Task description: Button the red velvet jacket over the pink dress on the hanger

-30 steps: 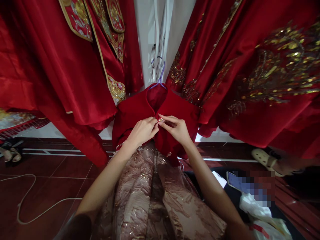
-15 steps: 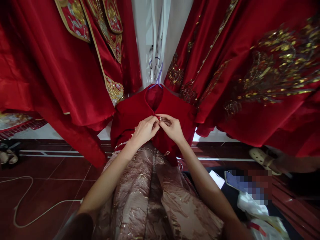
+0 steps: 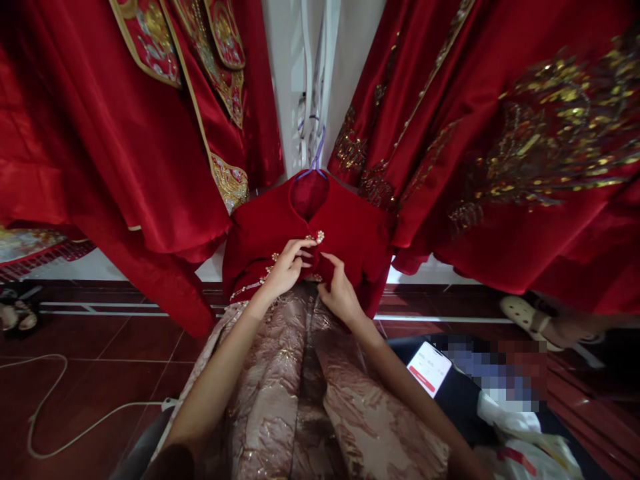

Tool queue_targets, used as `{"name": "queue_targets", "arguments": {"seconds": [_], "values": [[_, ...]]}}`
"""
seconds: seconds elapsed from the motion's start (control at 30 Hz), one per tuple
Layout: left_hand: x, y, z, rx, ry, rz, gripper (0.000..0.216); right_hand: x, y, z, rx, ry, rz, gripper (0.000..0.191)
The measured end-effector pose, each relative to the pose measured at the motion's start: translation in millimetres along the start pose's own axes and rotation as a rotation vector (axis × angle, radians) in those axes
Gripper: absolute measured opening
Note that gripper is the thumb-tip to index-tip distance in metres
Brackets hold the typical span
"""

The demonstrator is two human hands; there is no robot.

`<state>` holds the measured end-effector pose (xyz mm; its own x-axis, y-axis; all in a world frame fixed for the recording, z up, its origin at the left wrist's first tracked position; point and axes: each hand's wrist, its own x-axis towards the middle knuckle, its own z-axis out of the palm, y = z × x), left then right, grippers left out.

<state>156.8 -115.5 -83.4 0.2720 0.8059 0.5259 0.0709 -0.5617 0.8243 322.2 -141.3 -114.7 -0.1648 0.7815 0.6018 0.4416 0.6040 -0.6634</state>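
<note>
A red jacket with a stand collar hangs in front of me on a purple hanger. A pearl flower button shows at its front opening below the collar. My left hand has its fingers stretched across the opening, fingertips just beside that button. My right hand is at the other front edge, thumb and index finger apart, the remaining fingers partly hidden. Beaded trim runs along the jacket's lower left side. A shiny bronze brocade skirt lies below it, between my forearms.
Red embroidered garments hang on the left, sequinned red ones on the right. A lit phone and plastic bags lie on a dark surface at lower right. A pale cable crosses the tiled floor. Another person's clog is at far right.
My hands were pinched together at the jacket's front opening. They have come apart, the right one moving down, and the pearl button now shows fully. The phone is more exposed.
</note>
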Motion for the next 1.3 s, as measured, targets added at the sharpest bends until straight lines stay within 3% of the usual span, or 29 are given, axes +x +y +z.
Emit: {"name": "queue_targets", "arguments": {"seconds": [0.17,0.23,0.3,0.37,0.47,0.6,0.77,0.83,0.9,1.03,1.1,1.2,1.3], "values": [[0,-5,4,-0.052,0.084,-0.104,0.022,12,-10,-38,0.307,-0.051,0.221,0.035],[-2,-3,8,-0.092,0.092,-0.195,0.034,15,-22,-56,0.36,-0.198,0.218,0.033],[-7,0,13,-0.198,0.019,-0.308,0.053,16,-33,-69,0.338,-0.382,0.177,0.037],[-15,5,15,-0.26,-0.058,-0.387,0.06,15,-40,-76,0.273,-0.476,0.151,0.041],[-29,11,11,-0.158,-0.06,-0.342,0.049,14,-45,-76,0.164,-0.393,0.137,0.039],[-44,13,-8,0.027,0.05,-0.294,0.035,12,-54,-65,0.037,-0.241,0.122,0.025],[-50,14,-31,0.029,0.464,-0.327,0.033,9,-63,-22,0.263,-0.312,0.197,0.03],[-52,14,-32,-0.061,0.461,-0.37,0.035,10,-60,2,0.256,-0.239,0.182,0.039],[-54,12,-31,-0.142,0.373,-0.406,0.038,12,-54,23,0.24,-0.188,0.178,0.046],[-59,7,-26,-0.154,0.234,-0.386,0.039,15,-44,44,0.203,-0.103,0.172,0.038],[-61,5,-23,-0.054,0.295,-0.34,0.034,15,-41,46,0.234,-0.077,0.19,0.035],[-59,1,-22,0.181,0.522,-0.224,0.026,15,-40,42,0.274,-0.065,0.207,0.031],[-57,-5,-22,0.252,0.653,-0.164,0.033,15,-40,38,0.262,-0.093,0.201,0.031]]}}
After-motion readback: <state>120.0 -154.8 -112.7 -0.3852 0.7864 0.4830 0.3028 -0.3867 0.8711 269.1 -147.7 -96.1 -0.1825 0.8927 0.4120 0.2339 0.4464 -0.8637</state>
